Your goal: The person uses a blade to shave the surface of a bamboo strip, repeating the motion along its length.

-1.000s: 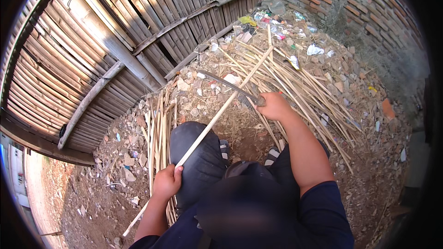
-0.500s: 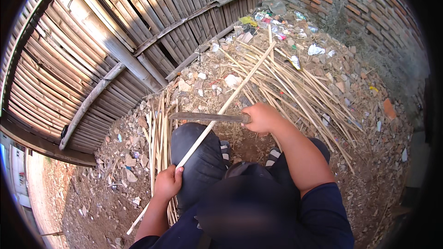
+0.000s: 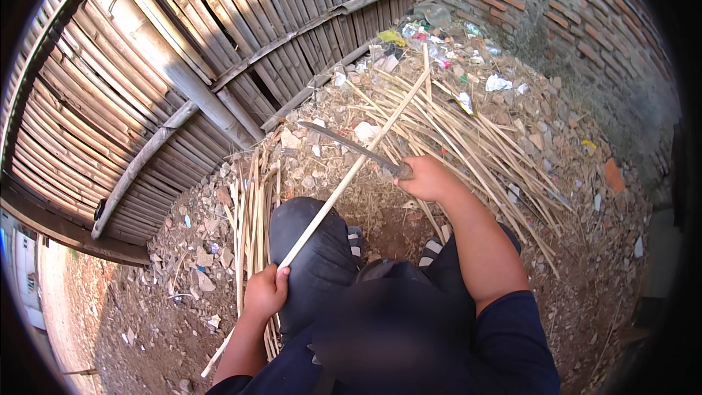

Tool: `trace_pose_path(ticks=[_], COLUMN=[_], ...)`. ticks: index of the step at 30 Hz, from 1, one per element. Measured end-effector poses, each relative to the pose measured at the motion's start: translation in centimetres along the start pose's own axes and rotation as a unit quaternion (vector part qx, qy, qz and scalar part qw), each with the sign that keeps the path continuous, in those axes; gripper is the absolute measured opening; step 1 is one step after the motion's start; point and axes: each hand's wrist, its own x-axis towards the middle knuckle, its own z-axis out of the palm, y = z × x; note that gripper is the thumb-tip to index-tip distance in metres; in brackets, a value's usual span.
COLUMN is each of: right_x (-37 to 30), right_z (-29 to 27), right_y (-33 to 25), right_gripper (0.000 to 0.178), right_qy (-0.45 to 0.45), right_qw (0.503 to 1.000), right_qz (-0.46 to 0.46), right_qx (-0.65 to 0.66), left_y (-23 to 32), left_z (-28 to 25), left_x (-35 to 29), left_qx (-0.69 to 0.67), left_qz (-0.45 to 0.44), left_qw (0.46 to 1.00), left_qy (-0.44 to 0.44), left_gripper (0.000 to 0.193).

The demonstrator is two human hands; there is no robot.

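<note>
Tan stick (image 3: 338,190), long, slender, dark blade (image 3: 335,136)

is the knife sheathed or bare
Bare: the knife shows uncovered blade from near the right hand to its tip, crossing the stick.

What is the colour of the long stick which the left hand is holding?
The long stick is pale straw-yellow; it shows best in the head view.

Betw. knees (image 3: 289,227), soil patch (image 3: 387,221) is giving R hand (image 3: 426,178) free room. Fwd, knife (image 3: 333,137) & long stick (image 3: 344,184) are crossing, blocking the way; on L, stick bundle (image 3: 252,212) is also obstructing.
</note>
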Motion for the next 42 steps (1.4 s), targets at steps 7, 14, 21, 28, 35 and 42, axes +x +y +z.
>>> trace_pose_path(ticks=[7,14,21,28,35,42], right_x=[-0.6,1.0,-0.4,-0.6,1.3,0.4], right_z=[0.5,-0.3,-0.7,1.0,0.2,-0.1], right_y=[-1.7,3.1,0.4,-1.7,2.8,0.9], right_gripper=[0.046,0.052,0.047,0.038,0.055,0.05], right_qy=[-0.057,0.01,0.061,-0.06,0.057,0.049], right_qw=[0.993,0.999,0.998,0.99,0.998,0.998], right_qz=[-0.07,-0.017,0.025,-0.065,0.012,0.024], right_qx=[-0.072,-0.028,0.003,-0.114,0.023,0.029], left_y=[-0.2,-0.1,-0.1,-0.2,0.1,-0.1], left_z=[0.0,0.0,0.0,-0.2,-0.2,0.0], left_x=[0.0,0.2,0.0,0.0,0.2,0.0], left_qx=[-0.006,0.006,-0.003,-0.001,0.014,0.001], left_qz=[-0.016,-0.023,-0.012,-0.008,-0.019,-0.031], left_qw=[1.0,1.0,1.0,1.0,1.0,0.999], left_qy=[-0.013,-0.018,-0.013,-0.013,-0.018,-0.02], left_gripper=[0.042,0.041,0.041,0.041,0.041,0.041])
